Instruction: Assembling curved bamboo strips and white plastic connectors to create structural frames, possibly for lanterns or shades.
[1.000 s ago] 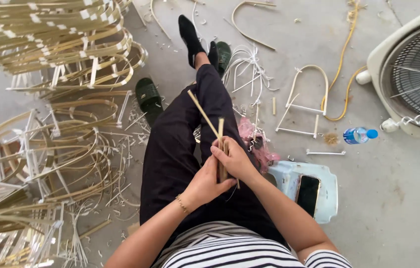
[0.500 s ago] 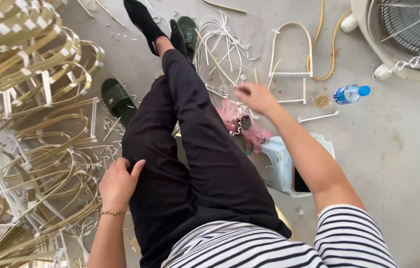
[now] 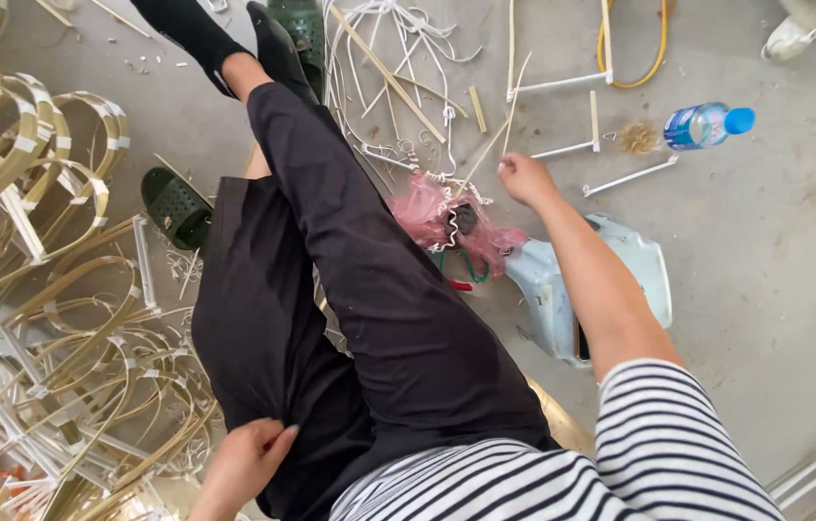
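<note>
My right hand (image 3: 524,178) is reaching out over the floor (image 3: 774,289), fingers curled around the near end of a thin cane strip (image 3: 499,125); how firmly they are gripping is hard to make out, since I am seeing only the back of the hand. The strip is slanting up and away from my hand, crossing the white wire frames (image 3: 562,87) lying there. My left hand (image 3: 242,461) is resting on my black trousers (image 3: 350,289) at the thigh, fingers loosely closed and pinching the cloth; the wrist is running out at the bottom edge.

A pink bag (image 3: 437,217) is lying just beside my knee, and something dark is half hidden inside it. A pale plastic stool (image 3: 562,289) is partly covered by my right forearm. One water bottle (image 3: 707,123) with a blue cap is lying on its side, well apart from my hand. One green sandal (image 3: 176,205) is showing fully; a second (image 3: 309,34) is partly behind my foot. The bent cane hoops (image 3: 51,289) on the left are too tangled to count and are being cut off by the edge.
</note>
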